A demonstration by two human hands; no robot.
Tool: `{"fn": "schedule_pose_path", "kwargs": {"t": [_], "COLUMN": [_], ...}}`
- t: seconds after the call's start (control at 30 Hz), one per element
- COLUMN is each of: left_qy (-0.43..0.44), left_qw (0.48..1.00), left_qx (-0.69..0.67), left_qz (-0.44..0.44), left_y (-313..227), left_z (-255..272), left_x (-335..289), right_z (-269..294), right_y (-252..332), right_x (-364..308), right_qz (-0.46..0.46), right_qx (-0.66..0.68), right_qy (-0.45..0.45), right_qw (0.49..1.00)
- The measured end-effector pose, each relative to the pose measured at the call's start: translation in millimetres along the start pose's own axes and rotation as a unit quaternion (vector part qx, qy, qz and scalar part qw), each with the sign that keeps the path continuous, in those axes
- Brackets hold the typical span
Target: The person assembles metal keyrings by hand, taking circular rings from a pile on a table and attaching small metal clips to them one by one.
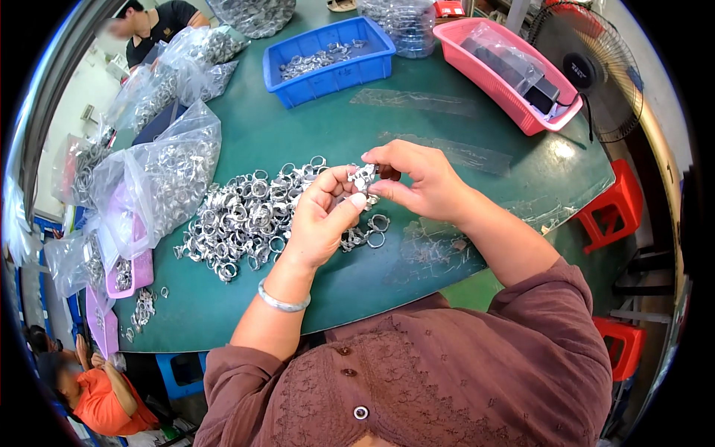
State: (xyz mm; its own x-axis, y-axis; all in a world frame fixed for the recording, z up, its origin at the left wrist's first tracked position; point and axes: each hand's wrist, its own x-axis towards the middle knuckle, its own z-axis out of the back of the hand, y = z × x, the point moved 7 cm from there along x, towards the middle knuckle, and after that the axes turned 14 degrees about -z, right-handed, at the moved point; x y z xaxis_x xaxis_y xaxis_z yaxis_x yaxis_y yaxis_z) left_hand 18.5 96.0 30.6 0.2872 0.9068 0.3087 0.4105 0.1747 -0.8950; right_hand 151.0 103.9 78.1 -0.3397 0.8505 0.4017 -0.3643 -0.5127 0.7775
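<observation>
A heap of silver-coloured metal rings lies on the green table, most of them with a chunky ornament on the band. Just over the heap's right side, my left hand pinches a silver ring between thumb and fingers. My right hand meets it from the other side, thumb and forefinger closed at the ring's edge. The band of this ring is mostly hidden by the fingers. A few loose rings lie beside my left hand, to its right.
Left of the heap stand clear plastic bags of rings and a purple basket. A blue bin with metal pieces and a pink basket are farther back. A fan and red stools stand right. Two people sit at left.
</observation>
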Motion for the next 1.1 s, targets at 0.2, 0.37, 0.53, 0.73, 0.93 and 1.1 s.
{"fn": "schedule_pose_path", "kwargs": {"t": [0.2, 0.37, 0.53, 0.73, 0.93, 1.1], "left_qy": [-0.015, -0.018, -0.017, 0.004, -0.007, -0.009], "left_qw": [0.999, 0.997, 0.997, 0.990, 0.987, 0.995], "left_qx": [0.020, -0.050, -0.055, -0.125, -0.134, -0.086], "left_qz": [0.020, 0.054, 0.048, 0.067, 0.085, 0.052], "left_y": [5.1, 8.7, 9.1, 9.7, 7.7, 3.7], "left_z": [-0.9, -4.2, -3.1, -2.1, -4.8, -1.2], "left_x": [0.3, -0.9, -0.5, -1.7, -1.4, -1.3], "right_z": [-2.8, -4.7, -6.2, -10.2, -4.8, -5.6], "right_y": [11.7, 12.5, 12.6, 2.1, 3.8, 16.4], "right_x": [-2.5, -2.7, -4.5, -6.2, -4.5, -4.6], "right_qz": [0.078, 0.063, 0.063, -0.074, -0.036, 0.024], "right_qx": [-0.057, -0.052, -0.046, 0.076, 0.046, -0.041], "right_qy": [-0.028, -0.010, -0.021, -0.011, -0.021, -0.024], "right_qw": [0.995, 0.997, 0.997, 0.994, 0.998, 0.999]}}
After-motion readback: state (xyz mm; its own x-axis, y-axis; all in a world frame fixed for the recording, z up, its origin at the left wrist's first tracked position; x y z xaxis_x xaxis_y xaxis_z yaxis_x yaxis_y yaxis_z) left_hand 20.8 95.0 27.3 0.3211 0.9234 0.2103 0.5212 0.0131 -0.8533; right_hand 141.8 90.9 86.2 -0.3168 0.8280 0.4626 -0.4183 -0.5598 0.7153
